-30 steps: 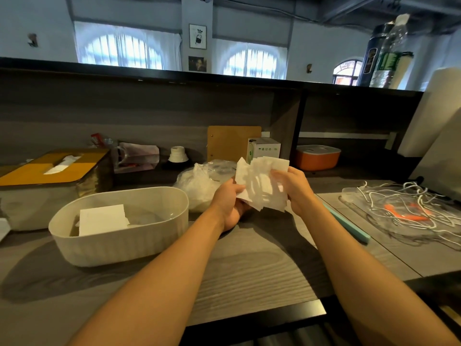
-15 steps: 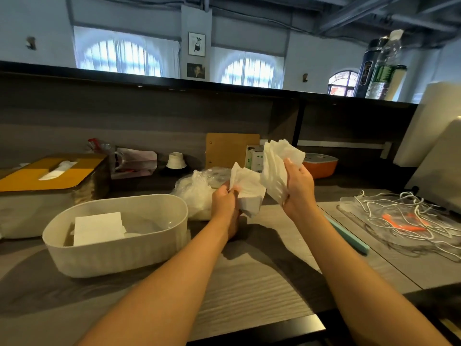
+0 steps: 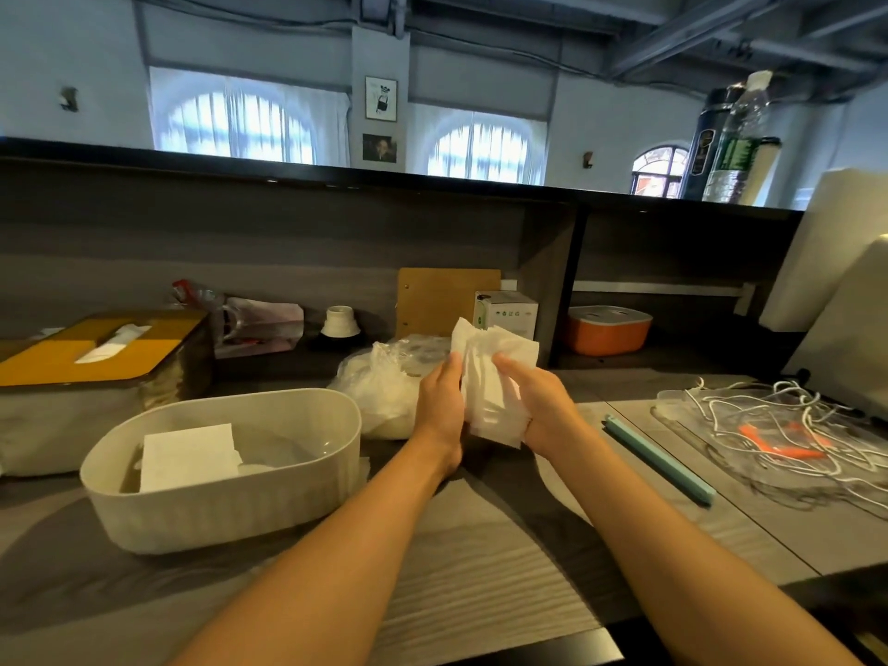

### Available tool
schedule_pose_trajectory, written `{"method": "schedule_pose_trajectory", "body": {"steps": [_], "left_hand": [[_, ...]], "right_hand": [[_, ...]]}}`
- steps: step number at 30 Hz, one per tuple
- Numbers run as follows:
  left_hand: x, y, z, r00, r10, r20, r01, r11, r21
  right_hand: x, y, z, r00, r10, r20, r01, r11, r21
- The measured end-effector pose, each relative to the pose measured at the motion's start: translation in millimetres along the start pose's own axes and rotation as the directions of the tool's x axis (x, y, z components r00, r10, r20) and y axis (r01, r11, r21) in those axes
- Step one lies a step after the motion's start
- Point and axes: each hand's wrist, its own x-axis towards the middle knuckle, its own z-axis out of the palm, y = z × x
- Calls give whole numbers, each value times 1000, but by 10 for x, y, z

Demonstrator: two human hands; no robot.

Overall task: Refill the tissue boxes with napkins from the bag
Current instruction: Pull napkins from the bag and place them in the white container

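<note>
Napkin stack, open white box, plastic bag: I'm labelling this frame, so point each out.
napkin stack (image 3: 490, 391), head view, middle of the sheets.
open white box (image 3: 230, 511), head view, front wall.
plastic bag (image 3: 384, 391), head view, crumpled front.

Napkins (image 3: 490, 382) held betw. left hand (image 3: 439, 401) & right hand (image 3: 538, 401), above desk (image 3: 471, 569). Bag (image 3: 384, 386) just behind. Open tissue box (image 3: 226, 468) at left, lidded box (image 3: 96, 358) behind it.

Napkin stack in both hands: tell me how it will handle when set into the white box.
The napkin stack looks floppy: its edges droop and crumple between the left hand and right hand. Probably light. Loose sheets may fan apart.
</note>
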Motion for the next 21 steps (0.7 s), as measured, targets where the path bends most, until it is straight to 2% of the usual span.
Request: {"method": "schedule_pose_trajectory", "body": {"steps": [2,7,12,18,21], "left_hand": [[-1,10,-9,996,73,-58,-67,994,88],[56,57,-64,966,165,-200,-120,968,222],[57,47,-110,918,352,-183,-249,869,427],[-23,250,-80,841,456,-290,-317,851,418],[-20,387,-75,833,422,-358,-329,898,292]], "right_hand": [[-4,-15,-39,999,27,24,-28,999,43],[-16,-31,-50,981,98,165,-118,986,116],[2,-11,-80,961,178,211,-210,968,136],[12,-4,-129,971,160,176,-193,963,188],[38,-18,-157,988,105,116,-126,973,193]]}}
